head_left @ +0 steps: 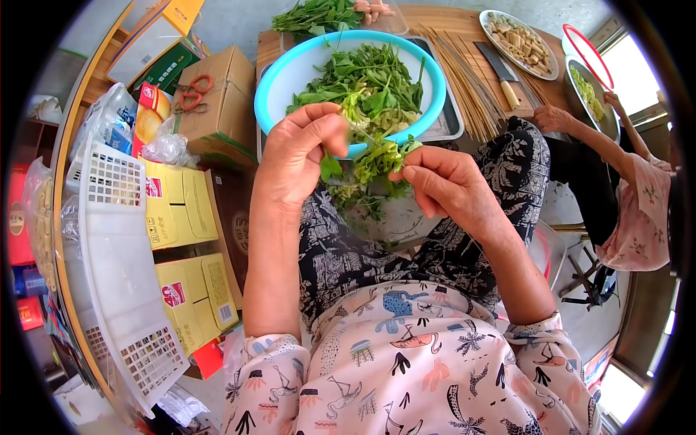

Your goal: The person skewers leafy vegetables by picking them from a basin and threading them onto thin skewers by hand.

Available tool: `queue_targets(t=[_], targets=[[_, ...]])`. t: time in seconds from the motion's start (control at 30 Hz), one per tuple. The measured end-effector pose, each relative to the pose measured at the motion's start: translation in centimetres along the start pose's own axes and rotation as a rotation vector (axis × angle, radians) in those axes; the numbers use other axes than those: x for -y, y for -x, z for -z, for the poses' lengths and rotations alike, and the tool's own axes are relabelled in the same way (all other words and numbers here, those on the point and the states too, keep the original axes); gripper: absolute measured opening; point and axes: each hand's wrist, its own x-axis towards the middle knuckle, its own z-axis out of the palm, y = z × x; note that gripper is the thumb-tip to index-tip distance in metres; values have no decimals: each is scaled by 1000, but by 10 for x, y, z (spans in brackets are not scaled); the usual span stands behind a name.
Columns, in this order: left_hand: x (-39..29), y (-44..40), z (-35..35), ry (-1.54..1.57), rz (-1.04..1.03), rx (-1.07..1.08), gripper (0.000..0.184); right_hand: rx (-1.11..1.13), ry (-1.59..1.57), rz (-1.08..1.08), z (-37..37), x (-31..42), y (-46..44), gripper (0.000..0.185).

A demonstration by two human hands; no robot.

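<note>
A blue-rimmed basin [433,94] heaped with leafy greens [370,76] stands on the table before me. My left hand [308,148] is over its near left rim, fingers closed around something pale green; a leaf hangs below the fingers. To the right, my right hand [444,177] pinches a leafy sprig [384,158] just beyond the basin's near rim. A thin stem seems to run between the two hands, though part of it is blurred. More greens [355,197] lie lower down, between my knees.
Skewer sticks [464,87], a knife [500,72] and a plate of food pieces [518,43] lie right of the basin. A co-worker's arm [587,134] reaches to a bowl [605,109]. Scissors [193,93] rest on a carton [221,105] at left.
</note>
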Motion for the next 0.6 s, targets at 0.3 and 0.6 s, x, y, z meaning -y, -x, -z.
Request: queue_targets(t=[0.3,0.6], targets=[[-3,1,4,77,90,46,16,22,35,15,2,1,1,18],[-5,3,4,67,131,57,17,39,30,29,4,-2,1,17]])
